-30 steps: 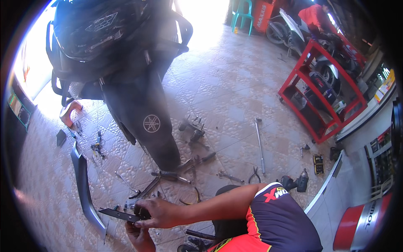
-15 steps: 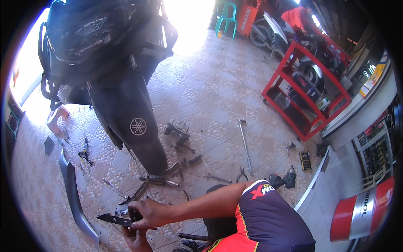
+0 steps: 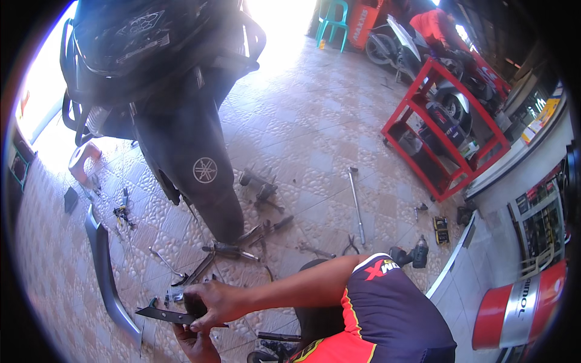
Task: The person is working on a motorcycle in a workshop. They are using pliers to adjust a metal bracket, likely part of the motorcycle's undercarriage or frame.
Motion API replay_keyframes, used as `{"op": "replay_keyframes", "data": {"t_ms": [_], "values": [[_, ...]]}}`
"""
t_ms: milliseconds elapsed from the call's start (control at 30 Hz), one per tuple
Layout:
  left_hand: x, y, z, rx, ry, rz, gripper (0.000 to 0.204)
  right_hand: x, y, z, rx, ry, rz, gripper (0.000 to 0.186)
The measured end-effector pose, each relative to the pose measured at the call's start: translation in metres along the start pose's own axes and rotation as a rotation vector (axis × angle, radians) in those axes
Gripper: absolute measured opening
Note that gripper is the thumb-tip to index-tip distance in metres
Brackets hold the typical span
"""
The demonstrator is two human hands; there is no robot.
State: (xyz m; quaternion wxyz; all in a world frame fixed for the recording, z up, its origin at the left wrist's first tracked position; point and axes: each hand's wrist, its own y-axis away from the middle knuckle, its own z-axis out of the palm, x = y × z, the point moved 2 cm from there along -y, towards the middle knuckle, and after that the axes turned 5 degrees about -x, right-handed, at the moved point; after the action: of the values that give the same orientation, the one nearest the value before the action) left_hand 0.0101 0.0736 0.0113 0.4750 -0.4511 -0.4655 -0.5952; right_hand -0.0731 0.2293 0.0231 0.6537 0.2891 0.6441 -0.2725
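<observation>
A flat dark strip with holes (image 3: 164, 314) is held level low in the picture. My left hand (image 3: 195, 345) grips it from below with bent fingers. From above, my right hand (image 3: 218, 302) closes thumb and fingers on a dark rounded piece (image 3: 194, 304) against the strip; what this piece is, I cannot make out. Just beyond my hands lie a small clear packet (image 3: 175, 294) and a long dark metal bar (image 3: 198, 270). A curved grey panel (image 3: 109, 275) lies to the left of my hands.
A black motorcycle tail (image 3: 203, 139) looms ahead. On the tiled floor are a metal bracket (image 3: 261, 189), a long-handled wrench (image 3: 356, 206), pliers (image 3: 350, 245) and a cordless drill (image 3: 419, 253). A red trolley (image 3: 431, 187) and red drum (image 3: 491, 317) stand right; a person in red (image 3: 433, 27) bends behind.
The view has shifted slightly. My right hand has moved a little over the strip, and the dark rounded piece under its fingers shows more. Both hands stay on the strip.
</observation>
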Motion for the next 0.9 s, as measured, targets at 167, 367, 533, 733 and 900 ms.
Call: {"op": "replay_keyframes", "data": {"t_ms": [167,367,533,733,900], "values": [[-0.001,0.004,-0.001,0.028,-0.011,-0.008,0.069,-0.002,0.001,-0.008,-0.129,-0.024,0.002,0.042],[-0.006,0.000,-0.001,0.008,0.093,-0.024,0.059,0.015,-0.009,-0.012,-0.295,-0.366,0.051,0.033],[-0.008,0.000,0.000,0.006,0.016,-0.076,0.056,0.028,-0.015,-0.011,-0.319,-0.411,0.098,0.030],[-0.003,0.000,0.000,0.001,0.007,-0.080,0.056,0.028,-0.015,-0.011,-0.304,-0.368,0.138,0.030],[-0.006,0.001,-0.002,0.011,0.005,-0.112,0.058,0.025,-0.014,-0.012,-0.274,-0.326,0.153,0.029]]}}
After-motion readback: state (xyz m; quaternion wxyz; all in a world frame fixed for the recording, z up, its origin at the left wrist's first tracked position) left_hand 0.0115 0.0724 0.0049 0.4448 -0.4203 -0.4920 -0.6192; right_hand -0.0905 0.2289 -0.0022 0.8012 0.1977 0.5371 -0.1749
